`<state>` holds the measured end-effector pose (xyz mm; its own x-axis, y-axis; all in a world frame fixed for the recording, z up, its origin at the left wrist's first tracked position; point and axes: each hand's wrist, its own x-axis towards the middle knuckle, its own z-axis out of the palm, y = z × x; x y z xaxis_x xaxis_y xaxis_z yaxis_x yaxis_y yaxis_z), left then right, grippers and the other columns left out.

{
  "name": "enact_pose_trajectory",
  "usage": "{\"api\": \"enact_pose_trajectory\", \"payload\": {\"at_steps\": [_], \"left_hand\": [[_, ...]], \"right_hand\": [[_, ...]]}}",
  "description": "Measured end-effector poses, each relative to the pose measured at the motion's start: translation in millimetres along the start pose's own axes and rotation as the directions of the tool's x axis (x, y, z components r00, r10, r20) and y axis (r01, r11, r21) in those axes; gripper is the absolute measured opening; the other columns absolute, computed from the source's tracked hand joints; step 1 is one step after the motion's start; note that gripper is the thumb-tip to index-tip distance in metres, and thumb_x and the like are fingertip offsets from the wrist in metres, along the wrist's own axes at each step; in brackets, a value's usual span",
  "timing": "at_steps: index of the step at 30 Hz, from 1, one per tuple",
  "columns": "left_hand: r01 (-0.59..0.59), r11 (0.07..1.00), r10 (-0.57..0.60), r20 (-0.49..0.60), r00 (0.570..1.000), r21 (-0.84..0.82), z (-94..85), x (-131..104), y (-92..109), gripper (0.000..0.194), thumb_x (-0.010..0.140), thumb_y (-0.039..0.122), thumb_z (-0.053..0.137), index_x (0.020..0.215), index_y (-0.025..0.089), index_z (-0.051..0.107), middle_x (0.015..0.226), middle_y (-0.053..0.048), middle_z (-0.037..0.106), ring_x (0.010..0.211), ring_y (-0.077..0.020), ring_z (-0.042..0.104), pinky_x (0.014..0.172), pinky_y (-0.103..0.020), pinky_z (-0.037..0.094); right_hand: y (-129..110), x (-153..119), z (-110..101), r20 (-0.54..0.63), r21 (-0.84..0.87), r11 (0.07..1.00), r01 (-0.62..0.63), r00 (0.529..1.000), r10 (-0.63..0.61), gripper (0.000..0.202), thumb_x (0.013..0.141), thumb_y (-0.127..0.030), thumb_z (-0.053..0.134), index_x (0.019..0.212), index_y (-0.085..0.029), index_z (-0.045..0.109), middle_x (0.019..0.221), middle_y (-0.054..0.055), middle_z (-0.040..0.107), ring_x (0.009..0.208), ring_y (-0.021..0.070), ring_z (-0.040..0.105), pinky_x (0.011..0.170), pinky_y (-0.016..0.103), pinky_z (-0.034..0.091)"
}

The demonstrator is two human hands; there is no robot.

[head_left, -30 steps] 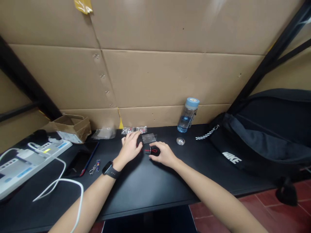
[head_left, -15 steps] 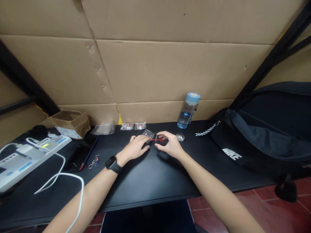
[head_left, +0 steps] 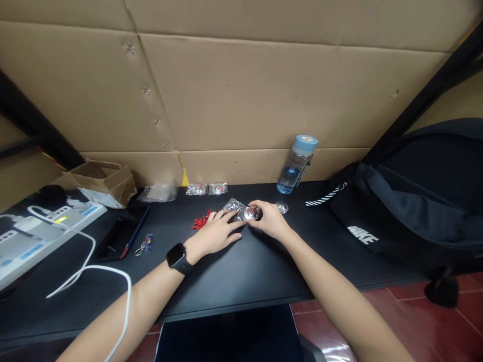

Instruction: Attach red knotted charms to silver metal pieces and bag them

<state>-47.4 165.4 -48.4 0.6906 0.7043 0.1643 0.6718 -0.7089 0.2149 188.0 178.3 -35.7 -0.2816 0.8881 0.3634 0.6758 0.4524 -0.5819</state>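
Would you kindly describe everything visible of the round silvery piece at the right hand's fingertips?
The round silvery piece looks shiny and metallic, with red on the face turned toward the camera. The right hand holds its right side; clear plastic shows at its left. Whether it touches the black table is unclear.

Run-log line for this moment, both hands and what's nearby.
right hand: holding round silver disc | left hand: fingertips at clear bag | nearby: red cords, blue-lidded bottle

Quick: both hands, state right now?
Left hand: open, fingers extended at the clear plastic bag; any grip on it can't be told.
Right hand: closed, holding the shiny round disc by its edge.
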Motion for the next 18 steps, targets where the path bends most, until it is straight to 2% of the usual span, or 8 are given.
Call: {"api": "enact_pose_trajectory", "payload": {"at_steps": [5, 13, 18], "left_hand": [[-0.001, 0.999, 0.0, -0.003, 1.0, -0.04, 1.2, -1, 2, 0.042, 0.1, 0.046, 0.053, 0.142, 0.044, 0.056, 0.157, -0.008, 0.042, 0.142, -0.0387, 0.036, 0.109, -0.062, 0.032], [0.014, 0.998, -0.013, 0.011, 1.0, -0.062, 1.1, -4, 2, 0.042, 0.1, 0.046, 0.051, 0.142, 0.046, 0.055, 0.159, -0.008, 0.04, 0.144, -0.0405, 0.033, 0.109, -0.065, 0.031], [0.016, 0.999, -0.015, 0.039, 0.999, -0.03, 2.4, -4, 3, 0.043, 0.102, 0.049, 0.047, 0.144, 0.046, 0.052, 0.161, -0.01, 0.037, 0.146, -0.0419, 0.031, 0.107, -0.066, 0.031]], "right_hand": [[-2, 1, -3, 0.039, 0.004, 1.0, -0.018, 0.999, 0.017, 0.025, 0.073, -0.02, 0.075, 0.098, -0.022, 0.072, 0.088, 0.002, 0.077, 0.077, 0.0193, 0.07, 0.073, 0.029, 0.05], [-1, -1, -19, 0.022, -0.042, 0.997, -0.062, 0.998, 0.063, 0.02, 0.071, -0.019, 0.072, 0.091, -0.023, 0.073, 0.082, 0.0, 0.077, 0.072, 0.0184, 0.07, 0.068, 0.027, 0.049], [0, -2, -15, 0.067, -0.006, 0.999, -0.038, 0.997, 0.038, 0.022, 0.071, -0.019, 0.074, 0.092, -0.023, 0.073, 0.083, 0.0, 0.077, 0.074, 0.0185, 0.07, 0.068, 0.026, 0.049]]}}
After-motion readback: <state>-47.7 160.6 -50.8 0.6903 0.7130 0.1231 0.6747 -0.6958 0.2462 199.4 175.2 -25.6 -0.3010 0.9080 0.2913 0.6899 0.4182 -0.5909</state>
